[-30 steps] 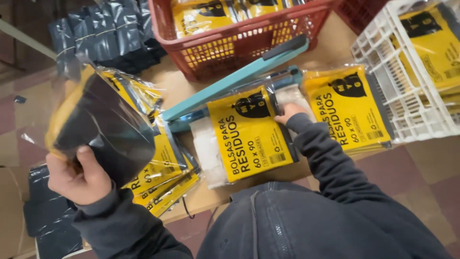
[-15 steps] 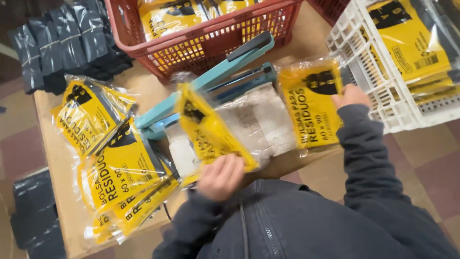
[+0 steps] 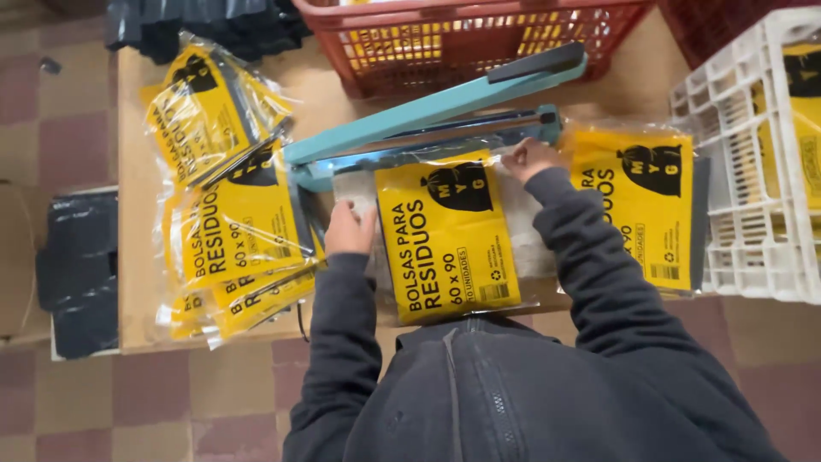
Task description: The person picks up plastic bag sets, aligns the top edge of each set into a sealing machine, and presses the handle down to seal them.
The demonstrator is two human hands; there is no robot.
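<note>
- Clear plastic packet with a yellow-and-black printed insert (image 3: 445, 235): lies flat on the brown wooden table (image 3: 132, 282), its top edge under the open arm of the sealer, between the two hands.
- Left hand (image 3: 349, 229): rests on the packet's left edge, fingers together and curled against the plastic.
- Right hand (image 3: 528, 158): at the packet's top right corner, fingertips pinched together on the plastic just beside the sealer's bar.
- Teal metal heat sealer with a black handle (image 3: 436, 111): arm raised at a slant, base touching the packet's top edge.
- Stack of like yellow packets (image 3: 227, 214): fanned out left of the left hand.
- Single yellow packet (image 3: 637, 205): right of the right forearm, touching the white plastic crate (image 3: 744, 171), which holds more yellow packets.
- Red plastic basket (image 3: 462, 34): behind the sealer, yellow packets inside.
- Black folded bags (image 3: 77, 265): on the floor left of the table.
</note>
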